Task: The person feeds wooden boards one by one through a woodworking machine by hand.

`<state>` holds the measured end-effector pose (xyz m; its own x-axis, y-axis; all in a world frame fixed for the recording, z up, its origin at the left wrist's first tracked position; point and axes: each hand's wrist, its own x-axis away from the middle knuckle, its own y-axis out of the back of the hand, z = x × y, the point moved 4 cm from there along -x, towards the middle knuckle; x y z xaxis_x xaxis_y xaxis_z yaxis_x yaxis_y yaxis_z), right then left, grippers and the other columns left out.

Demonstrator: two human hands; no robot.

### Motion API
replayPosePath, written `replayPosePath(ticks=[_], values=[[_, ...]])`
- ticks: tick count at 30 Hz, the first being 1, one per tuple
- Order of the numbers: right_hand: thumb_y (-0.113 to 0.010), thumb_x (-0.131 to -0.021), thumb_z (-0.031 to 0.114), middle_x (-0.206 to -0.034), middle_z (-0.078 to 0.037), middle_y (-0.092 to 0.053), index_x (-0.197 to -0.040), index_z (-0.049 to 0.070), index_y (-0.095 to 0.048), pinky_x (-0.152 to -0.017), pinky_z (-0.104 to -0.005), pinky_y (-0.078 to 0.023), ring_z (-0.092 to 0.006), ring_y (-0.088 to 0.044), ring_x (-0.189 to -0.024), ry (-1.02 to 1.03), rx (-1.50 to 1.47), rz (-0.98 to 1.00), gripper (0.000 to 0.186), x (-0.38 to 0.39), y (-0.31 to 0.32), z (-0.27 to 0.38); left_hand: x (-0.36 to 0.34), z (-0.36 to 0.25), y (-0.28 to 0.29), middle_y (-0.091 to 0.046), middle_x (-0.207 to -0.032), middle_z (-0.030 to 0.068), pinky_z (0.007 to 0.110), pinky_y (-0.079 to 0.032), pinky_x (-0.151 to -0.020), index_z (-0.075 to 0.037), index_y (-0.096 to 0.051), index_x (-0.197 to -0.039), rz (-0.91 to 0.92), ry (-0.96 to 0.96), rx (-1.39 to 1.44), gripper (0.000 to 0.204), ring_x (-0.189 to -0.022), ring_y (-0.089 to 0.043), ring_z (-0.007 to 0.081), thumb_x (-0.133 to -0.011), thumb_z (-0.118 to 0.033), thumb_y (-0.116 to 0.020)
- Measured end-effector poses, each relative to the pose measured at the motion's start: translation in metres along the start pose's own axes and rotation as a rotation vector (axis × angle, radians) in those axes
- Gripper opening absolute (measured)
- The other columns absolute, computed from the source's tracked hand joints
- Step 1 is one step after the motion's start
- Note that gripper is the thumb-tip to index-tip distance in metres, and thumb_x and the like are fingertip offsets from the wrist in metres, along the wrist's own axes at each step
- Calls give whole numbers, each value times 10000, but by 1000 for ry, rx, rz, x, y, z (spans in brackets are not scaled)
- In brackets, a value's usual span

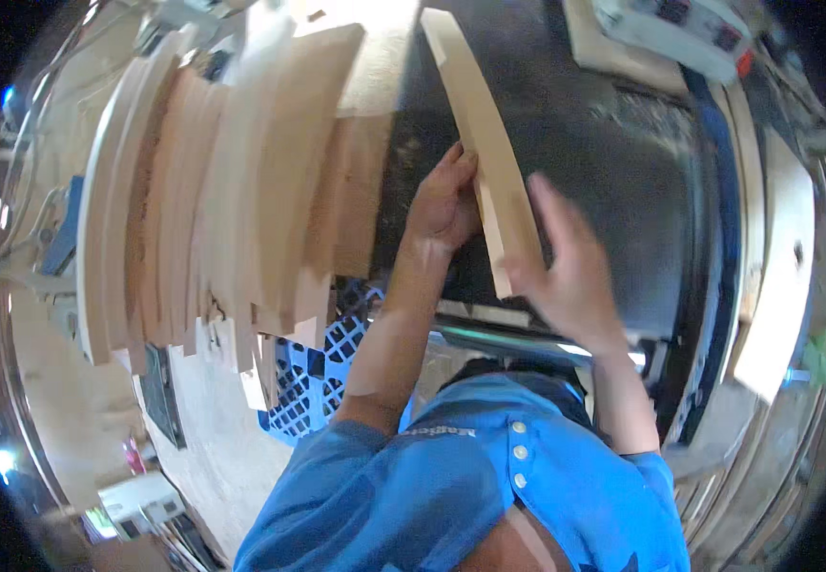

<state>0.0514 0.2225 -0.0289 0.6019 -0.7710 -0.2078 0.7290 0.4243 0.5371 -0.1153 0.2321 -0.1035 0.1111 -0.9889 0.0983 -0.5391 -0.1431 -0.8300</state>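
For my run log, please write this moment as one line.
left hand: holds wooden board | right hand: at board's near end, blurred, contact unclear | left: row of wooden pieces | beneath board: dark surface

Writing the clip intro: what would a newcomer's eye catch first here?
A pale wooden strip, upper centre, held by the left hand, with the blurred right hand at its near end. Next, the row of pale boards at left, and the bright blue shirt at bottom centre.

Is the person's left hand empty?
No, the left hand holds a long, pale wooden board by the edge, with the fingers against the wood.
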Motion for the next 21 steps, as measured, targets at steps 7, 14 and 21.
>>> replayPosePath(ticks=[7,14,21], values=[[-690,-764,177,-1248,-206,-457,-1388,40,-264,-897,-375,-442,-287,-520,-1089,-434,-397,76,768,177,0,-17,105,74,-61,-537,-1056,131,331,-488,-793,-2,-333,-1301,-98,158,-1111,665,-933,-554,199,-770,-183,-692],[-647,-776,65,-1180,-215,-531,-1253,34,-472,-843,-371,-477,-369,-551,-1045,-340,420,-201,509,233,17,8,108,131,-69,-604,-676,126,297,-498,-505,37,-151,-1396,160,296,-1485,765,-539,-588,173,-840,-222,-608],[-661,-707,144,-1171,-120,-528,-1141,75,-574,-890,-371,-404,-269,-511,-1082,-107,835,86,448,232,35,12,90,149,-90,-625,-673,169,315,-515,-434,61,-152,-1380,221,367,-1319,649,-470,-611,203,-887,-170,-505]])
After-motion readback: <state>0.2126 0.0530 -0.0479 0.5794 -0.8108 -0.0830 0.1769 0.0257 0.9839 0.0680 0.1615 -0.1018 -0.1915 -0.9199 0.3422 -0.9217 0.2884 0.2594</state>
